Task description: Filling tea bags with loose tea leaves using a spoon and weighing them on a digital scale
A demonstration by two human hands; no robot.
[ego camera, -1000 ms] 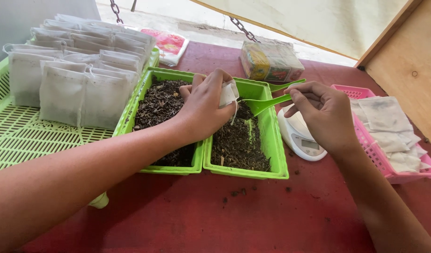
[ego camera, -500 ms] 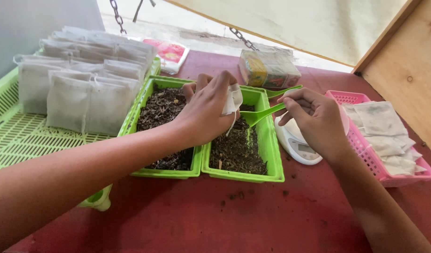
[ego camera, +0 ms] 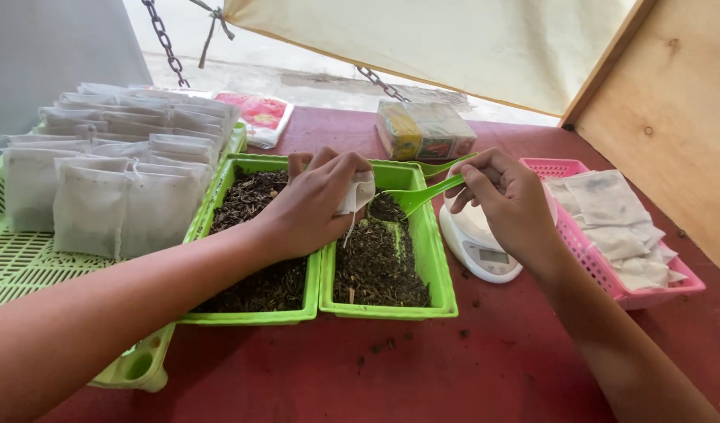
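Note:
My left hand (ego camera: 317, 204) holds a small white filter bag (ego camera: 358, 193) over the right of two green trays (ego camera: 438, 266) filled with dark loose tea leaves (ego camera: 376, 262). My right hand (ego camera: 509, 200) grips the handle of a green plastic spoon (ego camera: 419, 196), whose bowl points at the bag's mouth. A string dangles from the bag toward the leaves. The left green tray (ego camera: 242, 317) also holds dark leaves and lies under my left wrist.
A white digital scale (ego camera: 477, 247) sits under my right hand. A pink basket (ego camera: 611, 274) of empty white bags stands at the right. Several filled bags (ego camera: 117, 188) lie on a light green rack (ego camera: 23, 266) at the left. Two packets (ego camera: 424, 129) rest at the back.
The spoon has tipped down and moved left toward the bag's opening. My left hand stays over the trays with the bag.

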